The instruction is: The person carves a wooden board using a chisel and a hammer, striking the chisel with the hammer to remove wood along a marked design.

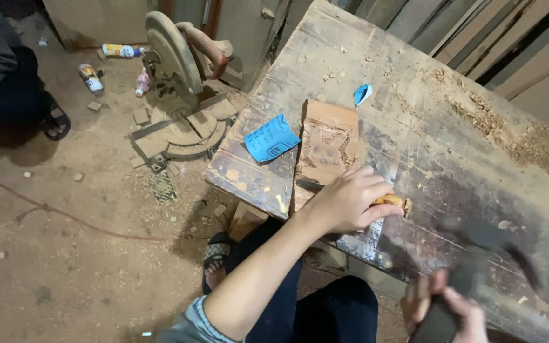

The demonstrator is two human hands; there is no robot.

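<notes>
My left hand [349,202] is closed around a chisel with a wooden handle [394,202], its blade laid against the near end of a carved wooden board [327,149] on the workbench [414,101]. My right hand [446,314], at the bottom right, grips a hammer [484,248] that is blurred by motion, its head hanging above the bench right of the chisel handle. The board bears a shallow relief pattern.
A blue sheet of sandpaper [271,138] lies left of the board, a smaller blue scrap [362,94] beyond it. Wood shavings [541,152] cover the bench's right side. A dusty miter saw [179,95] and bottles [91,79] sit on the dirt floor. Another person's sandalled foot [55,121] is at far left.
</notes>
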